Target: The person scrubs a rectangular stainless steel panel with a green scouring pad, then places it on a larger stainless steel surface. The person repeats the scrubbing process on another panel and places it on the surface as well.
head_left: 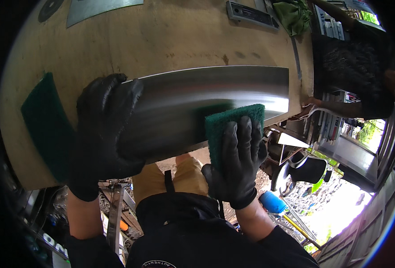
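R hand (238, 163) flat on grn pad (217, 127)

black gloves (240, 165), green pad (217, 134), silver metal sheet (175, 111), tan tabletop (162, 40)

There are two green pads (48, 129) (214, 134), two black gloves (101, 129) (238, 167), one cloth (292, 18).
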Action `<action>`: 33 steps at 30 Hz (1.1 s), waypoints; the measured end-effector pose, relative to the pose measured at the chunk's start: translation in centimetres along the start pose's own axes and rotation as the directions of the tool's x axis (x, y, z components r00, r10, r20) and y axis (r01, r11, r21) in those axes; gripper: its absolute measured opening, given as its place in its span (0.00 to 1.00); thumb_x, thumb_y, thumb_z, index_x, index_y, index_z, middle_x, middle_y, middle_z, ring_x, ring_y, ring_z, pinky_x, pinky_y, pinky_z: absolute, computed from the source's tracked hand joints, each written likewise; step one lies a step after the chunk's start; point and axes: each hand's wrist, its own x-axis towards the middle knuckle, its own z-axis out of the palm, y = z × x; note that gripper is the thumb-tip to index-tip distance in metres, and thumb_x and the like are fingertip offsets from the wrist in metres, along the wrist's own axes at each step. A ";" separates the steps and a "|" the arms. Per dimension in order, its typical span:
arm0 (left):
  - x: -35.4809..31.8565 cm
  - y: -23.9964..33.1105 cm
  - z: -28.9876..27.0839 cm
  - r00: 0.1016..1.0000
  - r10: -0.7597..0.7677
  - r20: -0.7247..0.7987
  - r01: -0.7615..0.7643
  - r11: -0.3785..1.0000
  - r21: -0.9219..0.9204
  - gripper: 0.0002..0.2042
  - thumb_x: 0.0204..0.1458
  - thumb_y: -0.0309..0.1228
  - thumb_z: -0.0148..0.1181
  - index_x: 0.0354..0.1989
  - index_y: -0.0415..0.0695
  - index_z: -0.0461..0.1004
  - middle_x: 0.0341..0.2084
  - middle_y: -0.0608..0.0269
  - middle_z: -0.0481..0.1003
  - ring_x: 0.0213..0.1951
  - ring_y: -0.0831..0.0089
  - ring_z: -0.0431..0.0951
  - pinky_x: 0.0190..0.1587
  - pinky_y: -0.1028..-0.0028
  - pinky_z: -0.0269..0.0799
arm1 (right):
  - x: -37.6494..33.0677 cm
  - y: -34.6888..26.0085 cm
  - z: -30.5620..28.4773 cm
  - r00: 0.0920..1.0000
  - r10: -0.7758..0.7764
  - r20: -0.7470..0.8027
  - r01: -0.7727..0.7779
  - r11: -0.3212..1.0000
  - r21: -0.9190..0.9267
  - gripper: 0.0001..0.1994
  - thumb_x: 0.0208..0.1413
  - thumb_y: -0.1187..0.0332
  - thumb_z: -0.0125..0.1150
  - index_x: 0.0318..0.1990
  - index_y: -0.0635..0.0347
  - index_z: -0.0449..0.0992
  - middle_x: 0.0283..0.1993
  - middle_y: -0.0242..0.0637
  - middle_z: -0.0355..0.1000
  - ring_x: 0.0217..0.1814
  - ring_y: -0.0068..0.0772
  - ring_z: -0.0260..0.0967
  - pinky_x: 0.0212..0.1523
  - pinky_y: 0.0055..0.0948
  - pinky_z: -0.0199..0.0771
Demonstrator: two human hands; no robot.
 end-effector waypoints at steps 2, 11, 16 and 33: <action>-0.1 0.0 0.3 1.000 0.010 0.002 -0.010 1.000 -0.010 0.52 0.29 0.43 0.76 0.73 0.47 0.69 0.68 0.42 0.64 0.70 0.38 0.61 0.72 0.42 0.55 | -0.2 0.2 1.5 0.999 0.021 0.037 -0.020 0.999 -0.034 0.43 0.44 0.54 0.70 0.71 0.60 0.70 0.75 0.62 0.62 0.79 0.72 0.55 0.73 0.67 0.44; -0.5 -0.1 0.6 1.000 -0.027 0.013 0.027 1.000 0.014 0.48 0.29 0.44 0.76 0.69 0.47 0.73 0.66 0.43 0.66 0.70 0.38 0.61 0.71 0.38 0.56 | 10.6 0.6 2.7 0.994 -0.089 -0.064 0.090 0.996 0.002 0.45 0.48 0.53 0.70 0.74 0.59 0.63 0.75 0.58 0.59 0.78 0.73 0.53 0.70 0.71 0.56; 0.0 -0.4 0.1 0.999 -0.027 0.030 0.027 1.000 0.001 0.49 0.27 0.43 0.77 0.69 0.49 0.74 0.66 0.44 0.67 0.69 0.38 0.62 0.71 0.39 0.56 | 3.4 0.7 2.3 0.993 -0.090 0.081 0.097 0.991 -0.087 0.44 0.46 0.56 0.69 0.73 0.66 0.64 0.74 0.67 0.59 0.79 0.79 0.50 0.76 0.71 0.50; -0.3 -0.7 1.0 1.000 -0.006 -0.024 0.006 1.000 -0.004 0.50 0.23 0.42 0.77 0.69 0.51 0.75 0.66 0.47 0.69 0.69 0.42 0.64 0.72 0.40 0.56 | 8.9 1.5 2.7 0.981 -0.184 0.058 0.186 0.982 -0.025 0.43 0.49 0.57 0.66 0.71 0.74 0.64 0.74 0.74 0.57 0.80 0.82 0.47 0.78 0.69 0.47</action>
